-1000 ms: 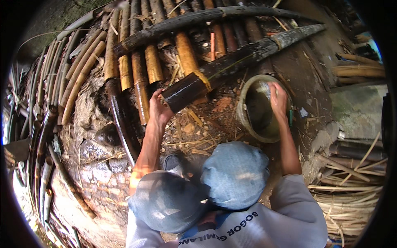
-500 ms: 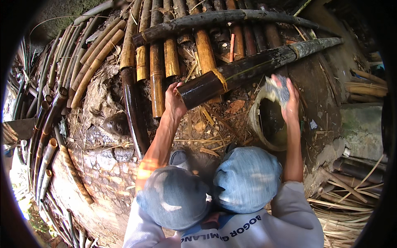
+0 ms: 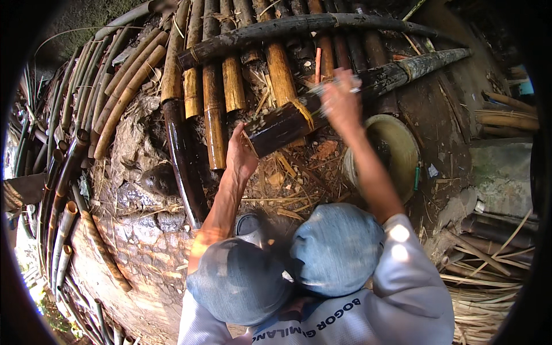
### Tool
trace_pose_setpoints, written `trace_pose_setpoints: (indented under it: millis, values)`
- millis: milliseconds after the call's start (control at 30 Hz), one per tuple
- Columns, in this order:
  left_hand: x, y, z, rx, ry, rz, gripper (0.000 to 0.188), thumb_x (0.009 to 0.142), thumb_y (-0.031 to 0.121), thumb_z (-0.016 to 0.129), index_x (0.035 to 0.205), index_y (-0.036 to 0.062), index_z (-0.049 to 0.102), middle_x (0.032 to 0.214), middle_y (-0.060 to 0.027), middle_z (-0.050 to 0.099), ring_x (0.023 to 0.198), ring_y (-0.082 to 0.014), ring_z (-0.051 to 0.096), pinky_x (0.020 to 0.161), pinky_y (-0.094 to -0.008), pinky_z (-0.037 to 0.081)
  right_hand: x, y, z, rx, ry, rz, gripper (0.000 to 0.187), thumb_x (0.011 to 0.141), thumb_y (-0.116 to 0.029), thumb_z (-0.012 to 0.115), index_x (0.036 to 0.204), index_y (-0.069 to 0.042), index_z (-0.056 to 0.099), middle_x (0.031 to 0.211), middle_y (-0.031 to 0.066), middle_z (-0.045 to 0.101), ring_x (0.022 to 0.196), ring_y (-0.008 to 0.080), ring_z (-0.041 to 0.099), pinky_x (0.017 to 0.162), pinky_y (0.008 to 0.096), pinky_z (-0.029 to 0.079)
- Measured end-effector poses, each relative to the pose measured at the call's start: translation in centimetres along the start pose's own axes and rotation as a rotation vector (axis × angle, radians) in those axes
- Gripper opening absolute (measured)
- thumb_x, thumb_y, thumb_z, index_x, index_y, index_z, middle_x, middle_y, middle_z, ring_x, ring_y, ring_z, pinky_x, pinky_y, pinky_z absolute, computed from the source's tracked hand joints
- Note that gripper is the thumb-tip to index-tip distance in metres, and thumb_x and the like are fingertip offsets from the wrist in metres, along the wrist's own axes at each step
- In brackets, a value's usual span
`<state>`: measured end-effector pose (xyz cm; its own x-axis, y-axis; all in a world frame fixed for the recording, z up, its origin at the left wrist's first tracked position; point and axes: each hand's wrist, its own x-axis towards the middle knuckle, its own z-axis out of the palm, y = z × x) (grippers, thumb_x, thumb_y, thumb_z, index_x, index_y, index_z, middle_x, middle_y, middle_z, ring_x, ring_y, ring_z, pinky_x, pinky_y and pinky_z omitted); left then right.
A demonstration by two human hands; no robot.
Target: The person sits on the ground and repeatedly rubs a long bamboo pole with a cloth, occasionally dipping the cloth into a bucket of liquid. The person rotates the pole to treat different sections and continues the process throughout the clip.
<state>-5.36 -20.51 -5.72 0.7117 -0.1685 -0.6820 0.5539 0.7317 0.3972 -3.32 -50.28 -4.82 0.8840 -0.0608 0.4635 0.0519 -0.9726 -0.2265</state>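
A dark, wet bamboo pole [image 3: 282, 131] slants from the middle up to the right, tied with a yellowish band near its close end. My left hand [image 3: 241, 150] grips that cut end, its fingers mostly hidden behind it. On top of the pole, past the band, lies my right hand [image 3: 343, 109], smeared by motion. It is closed on a grey rag [image 3: 352, 86], of which only blurred bits show. A round pale bucket [image 3: 409, 144] stands on the ground under my right forearm, dark inside.
Several brown bamboo poles [image 3: 215, 115] lie side by side under the held one. Another long dark pole [image 3: 259, 33] crosses them farther back. Curved bamboo lengths [image 3: 129, 80] are stacked at the left. Split strips [image 3: 489, 310] and a concrete block [image 3: 500, 175] are at the right.
My right hand has swung with the grey rag from above the bucket left onto the bamboo pole. My left hand still holds the pole's end.
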Motion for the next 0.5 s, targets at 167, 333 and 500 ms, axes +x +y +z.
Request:
trace_pose_setpoints:
  millis: [167,333,500]
  values:
    - [1.7,-0.8,-1.0,0.011,0.048,0.05,0.031,0.099,0.036,0.062,0.12,0.0138,0.06,0.122,-0.0079,0.066,0.113,-0.0285,0.066,0.106,-0.0508,0.052,3.9,-1.3,-2.1,0.231,-0.376,0.248,0.02,0.096,-0.032,0.069,0.095,-0.016,0.081,0.102,0.0164,0.074,0.108,0.0361,0.067,0.095,0.0507,0.053]
    - [1.6,-1.0,-0.5,0.165,0.027,-0.043,0.057,0.095,0.063,0.061,0.122,0.0124,0.064,0.129,-0.0138,0.065,0.12,-0.0298,0.063,0.104,-0.0532,0.051,-3.1,-15.8,3.6,0.42,0.01,-0.261,0.007,0.094,-0.025,0.074,0.09,-0.019,0.076,0.12,0.0169,0.071,0.111,0.0341,0.07,0.099,0.0475,0.056]
    - [-0.3,-1.0,2.1,0.261,-0.008,-0.269,0.073,0.087,0.073,0.064,0.135,0.0181,0.063,0.138,-0.0133,0.063,0.131,-0.0325,0.055,0.115,-0.0589,0.027,2.0,5.0,-1.0,-0.013,0.001,0.128,0.019,0.098,-0.023,0.064,0.111,-0.017,0.076,0.124,0.0192,0.069,0.116,0.0406,0.066,0.106,0.0468,0.052]
